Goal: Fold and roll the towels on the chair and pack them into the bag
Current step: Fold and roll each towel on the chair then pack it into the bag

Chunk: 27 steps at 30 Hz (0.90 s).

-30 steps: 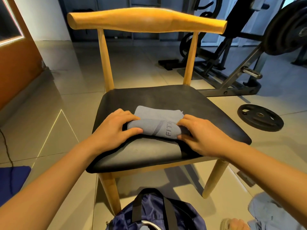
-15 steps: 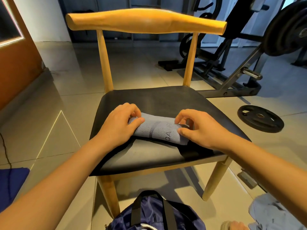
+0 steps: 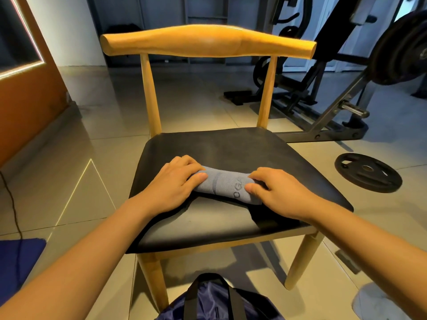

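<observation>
Head view: the grey towel (image 3: 227,184) is lying rolled into a tight cylinder on the black seat of the wooden chair (image 3: 231,146), at the centre of the frame and toward the seat's front half. Its long axis is running left to right across the picture, with the right end sitting slightly lower in the frame than the left. A darker stripe is crossing the roll near its middle, and lettering reading "OGA" is showing toward the right end. The left hand (image 3: 172,184) is gripping the left end, fingers curled over the top and thumb lying along the near side. The right hand (image 3: 279,192) is gripping the right end likewise, fingers bent over the top and thumb pressing the near face. Both ends of the roll are hidden under the hands. The dark blue bag (image 3: 215,301) with black straps is standing on the tiled floor at the bottom centre, just in front of the chair's front legs. A loose grey cloth (image 3: 379,301) is lying at the lower right. A black weight plate (image 3: 367,172) is lying flat on the floor at right, with a weight machine (image 3: 323,100) standing behind it at upper right. A blue mat (image 3: 18,257) and a black cable (image 3: 11,199) are occupying the lower left.
</observation>
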### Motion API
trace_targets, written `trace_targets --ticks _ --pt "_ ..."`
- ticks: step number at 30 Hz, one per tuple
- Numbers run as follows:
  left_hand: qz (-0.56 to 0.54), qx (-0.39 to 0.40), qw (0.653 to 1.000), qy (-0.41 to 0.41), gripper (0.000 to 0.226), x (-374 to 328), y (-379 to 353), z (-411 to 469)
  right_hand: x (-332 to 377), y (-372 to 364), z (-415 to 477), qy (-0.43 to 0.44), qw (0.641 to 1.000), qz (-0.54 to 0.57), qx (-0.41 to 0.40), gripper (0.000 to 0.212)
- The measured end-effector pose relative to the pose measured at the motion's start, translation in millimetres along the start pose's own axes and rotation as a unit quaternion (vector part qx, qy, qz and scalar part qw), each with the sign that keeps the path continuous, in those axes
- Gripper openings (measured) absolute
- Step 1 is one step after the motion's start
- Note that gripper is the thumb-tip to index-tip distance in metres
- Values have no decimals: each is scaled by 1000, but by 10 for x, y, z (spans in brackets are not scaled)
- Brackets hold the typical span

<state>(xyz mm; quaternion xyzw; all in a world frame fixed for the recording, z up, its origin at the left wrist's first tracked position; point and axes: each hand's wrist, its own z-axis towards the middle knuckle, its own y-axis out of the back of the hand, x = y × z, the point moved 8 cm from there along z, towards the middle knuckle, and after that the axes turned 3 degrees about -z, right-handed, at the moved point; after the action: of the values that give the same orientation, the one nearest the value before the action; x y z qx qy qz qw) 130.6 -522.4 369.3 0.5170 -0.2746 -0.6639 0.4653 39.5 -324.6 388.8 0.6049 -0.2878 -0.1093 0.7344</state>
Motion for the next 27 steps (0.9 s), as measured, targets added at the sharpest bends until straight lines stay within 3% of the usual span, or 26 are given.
trace_targets --ticks 4,8,10,13,15,21,27 --pt "23 67 996 49 34 61 -91 225 -107 4 138 -39 999 -2 17 36" --pt "43 111 990 76 30 127 -128 420 70 177 190 34 994 -70 -71 10" --pt "31 104 990 91 23 190 -135 482 174 160 215 75 990 -87 -76 22" --pt "38 106 987 111 41 248 -150 549 164 121 251 72 993 -70 -63 31" --pt "65 114 984 118 49 241 -175 588 97 75 301 57 995 -63 -48 35" --pt "139 143 972 120 43 89 -187 643 -115 -66 470 -29 999 -36 -23 40" --pt "139 61 979 135 67 3 -84 508 -148 -56 350 -11 999 31 -25 33"
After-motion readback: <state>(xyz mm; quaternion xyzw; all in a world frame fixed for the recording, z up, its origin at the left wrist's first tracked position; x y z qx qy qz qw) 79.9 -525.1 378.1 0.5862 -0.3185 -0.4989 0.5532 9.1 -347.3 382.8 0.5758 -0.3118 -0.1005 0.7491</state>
